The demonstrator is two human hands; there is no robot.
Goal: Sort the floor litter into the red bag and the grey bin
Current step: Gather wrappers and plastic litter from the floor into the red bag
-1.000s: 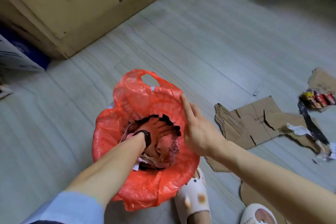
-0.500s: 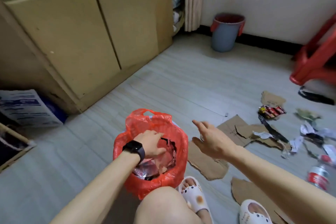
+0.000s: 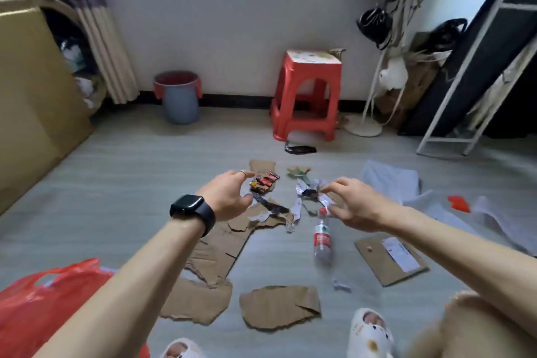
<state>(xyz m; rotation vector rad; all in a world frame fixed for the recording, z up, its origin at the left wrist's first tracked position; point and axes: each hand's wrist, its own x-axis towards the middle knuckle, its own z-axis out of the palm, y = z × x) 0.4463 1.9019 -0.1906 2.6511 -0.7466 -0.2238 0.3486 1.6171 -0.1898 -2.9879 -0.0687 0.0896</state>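
Floor [image 3: 122, 183]: grey planks, with the litter spread across the middle, in front of the person.
Stool [image 3: 308, 93]: red plastic, by the far wall, behind the litter.
Red bag [image 3: 35, 308]: in the lower left corner beside the left forearm, well apart from the heap. Its mouth is out of view.
Grey bin [image 3: 178, 102]: upright against the far wall with a red liner folded over its rim, well apart from both hands.
Cardboard [image 3: 279, 306]: torn brown pieces lying flat, running from near the feet up to the heap.
Left hand [image 3: 226, 196]: stretched forward with fingers loosely curved and spread, holding nothing. It hovers just beside the wrappers, with a watch [image 3: 190, 208] on the wrist.
Right hand [image 3: 360, 208]: stretched forward and open, thumb and forefinger apart, nothing in its grasp. Whether it touches the paper cannot be told.
Bottle [image 3: 322, 240]: clear plastic with a red label, lying on its side, its cap just beside the right hand.
Wrappers [image 3: 263, 182]: red and dark snack packets bunched at the far end of the heap.
Paper scraps [image 3: 308, 197]: small white and dark bits, tangled together.
Risk, sorting: grabbing with both hands at once could mix kinds, so items may land in the wrong container.
Risk, bottle: a knock from the right hand could send it rolling.
Risk, scraps: light bits may slip from a loose pinch on the long carry to the bag or the bin.
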